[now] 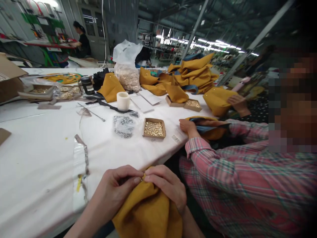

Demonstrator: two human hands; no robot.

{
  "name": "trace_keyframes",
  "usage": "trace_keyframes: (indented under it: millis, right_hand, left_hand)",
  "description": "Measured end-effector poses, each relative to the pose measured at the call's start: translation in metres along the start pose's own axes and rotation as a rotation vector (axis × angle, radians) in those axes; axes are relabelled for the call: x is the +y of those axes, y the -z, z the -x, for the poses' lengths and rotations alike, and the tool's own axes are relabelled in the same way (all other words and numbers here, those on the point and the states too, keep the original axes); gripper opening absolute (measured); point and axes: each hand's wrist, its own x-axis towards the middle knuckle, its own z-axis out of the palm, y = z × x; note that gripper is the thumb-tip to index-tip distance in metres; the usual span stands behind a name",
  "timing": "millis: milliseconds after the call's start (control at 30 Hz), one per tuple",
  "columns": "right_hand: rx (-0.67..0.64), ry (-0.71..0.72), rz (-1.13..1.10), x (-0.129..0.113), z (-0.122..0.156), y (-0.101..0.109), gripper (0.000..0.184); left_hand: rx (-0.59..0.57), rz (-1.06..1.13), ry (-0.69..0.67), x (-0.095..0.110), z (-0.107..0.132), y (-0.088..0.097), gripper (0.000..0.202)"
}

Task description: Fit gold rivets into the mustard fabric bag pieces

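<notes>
Head view, mustard cloth (148, 211), pinched edge uppermost, long axis hanging down

The left hand (119, 183) and right hand (169, 185) are bare, with slender fingers (158, 172) (the left thumb (130, 185) shows a short, rounded nail), and the forearms (86, 215) visible below them are bare too.

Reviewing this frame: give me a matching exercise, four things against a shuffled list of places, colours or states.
1. nearest yellow cloth
2. roll
3. nearest open box
4. plaid shirt

A. white, on the table
B. mostly pink, at the picture's right
C. gripped by left hand and right hand
D. holding small gold-coloured pieces

Pairs: 1-C, 2-A, 3-D, 4-B
</notes>
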Motion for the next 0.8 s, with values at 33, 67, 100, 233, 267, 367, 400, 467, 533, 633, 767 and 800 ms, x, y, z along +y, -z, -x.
trace_keyframes:
  millis: [33, 67, 100, 233, 267, 367, 400, 467, 533, 633, 767, 800]
  right_hand:
    - [0.000, 0.002, -0.011, -0.004, -0.003, 0.001, 0.026]
    - [-0.008, -0.001, -0.027, -0.008, -0.006, 0.003, 0.026]
    - [-0.025, -0.007, -0.045, -0.012, -0.008, 0.004, 0.026]
    - [-0.100, -0.051, -0.061, -0.026, -0.015, 0.009, 0.026]
    - [-0.110, -0.053, -0.059, -0.028, -0.015, 0.009, 0.026]
    - [-0.119, -0.054, -0.051, -0.031, -0.015, 0.009, 0.026]
    - [-0.119, -0.054, -0.049, -0.031, -0.015, 0.008, 0.025]
    - [-0.119, -0.051, -0.050, -0.029, -0.014, 0.006, 0.025]
    - [-0.121, -0.048, -0.055, -0.027, -0.013, 0.005, 0.025]
    - [-0.126, -0.058, -0.057, -0.025, -0.011, 0.003, 0.022]
    - [-0.135, -0.065, -0.053, -0.027, -0.011, 0.003, 0.021]
    - [-0.136, -0.066, -0.049, -0.028, -0.011, 0.003, 0.022]
  left_hand:
    - [-0.014, 0.032, 0.005, 0.001, 0.004, 0.001, 0.032]
    - [-0.026, 0.062, 0.009, 0.001, 0.007, 0.002, 0.032]
    - [-0.030, 0.086, 0.010, 0.000, 0.009, 0.003, 0.032]
    - [-0.042, 0.127, 0.022, -0.004, 0.017, 0.008, 0.033]
    - [-0.048, 0.130, 0.022, -0.005, 0.018, 0.008, 0.033]
    - [-0.016, 0.162, 0.031, -0.008, 0.020, 0.007, 0.034]
    - [0.009, 0.170, 0.040, -0.008, 0.019, 0.006, 0.035]
    - [0.052, 0.172, 0.047, -0.009, 0.017, 0.004, 0.034]
    - [0.071, 0.156, 0.028, -0.009, 0.015, 0.003, 0.031]
    - [0.062, 0.149, -0.011, -0.011, 0.015, 0.003, 0.029]
    - [-0.001, 0.120, -0.076, -0.014, 0.021, 0.006, 0.026]
    - [-0.015, 0.126, -0.094, -0.014, 0.023, 0.006, 0.025]
